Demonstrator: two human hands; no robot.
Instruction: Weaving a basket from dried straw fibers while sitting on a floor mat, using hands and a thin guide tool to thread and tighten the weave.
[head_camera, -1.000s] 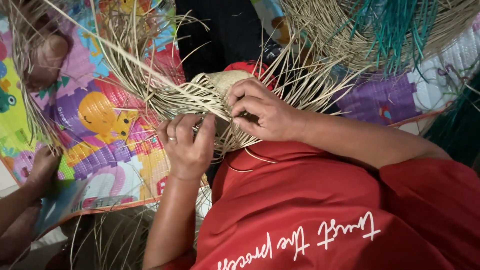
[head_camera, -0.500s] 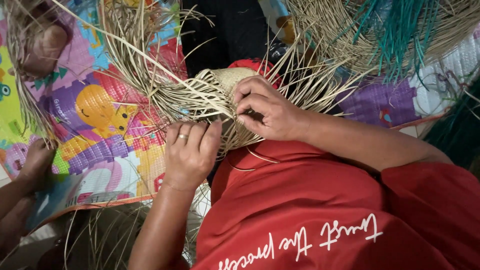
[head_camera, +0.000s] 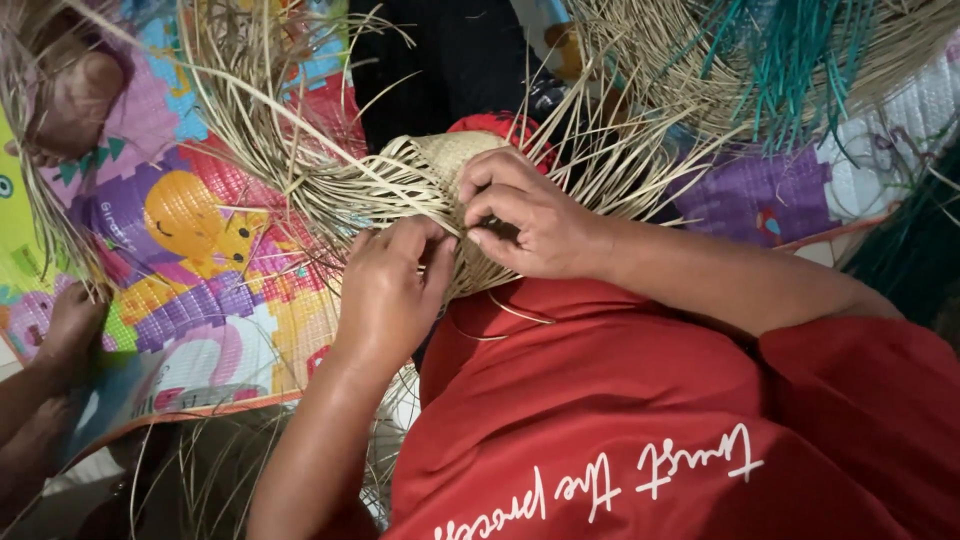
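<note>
A half-woven pale straw piece (head_camera: 440, 160), dome-shaped, rests against my red shirt (head_camera: 640, 400), with long loose strands (head_camera: 290, 170) fanning out to the left and up. My left hand (head_camera: 385, 295) has its fingers curled onto the strands at the lower edge of the weave. Just to the right, my right hand (head_camera: 530, 215) pinches strands on the woven surface. The two hands nearly touch. A red object (head_camera: 495, 125) shows behind the dome, mostly hidden.
A colourful cartoon play mat (head_camera: 200, 260) covers the floor at left. Another person's hand (head_camera: 70, 330) grips straw at the far left, and their limb (head_camera: 75, 95) is at top left. A bundle of straw with teal strands (head_camera: 800, 60) hangs at top right.
My left hand has slid up and right along the strands, closing in beside my right hand at the weave. The right hand has stayed on the dome.
</note>
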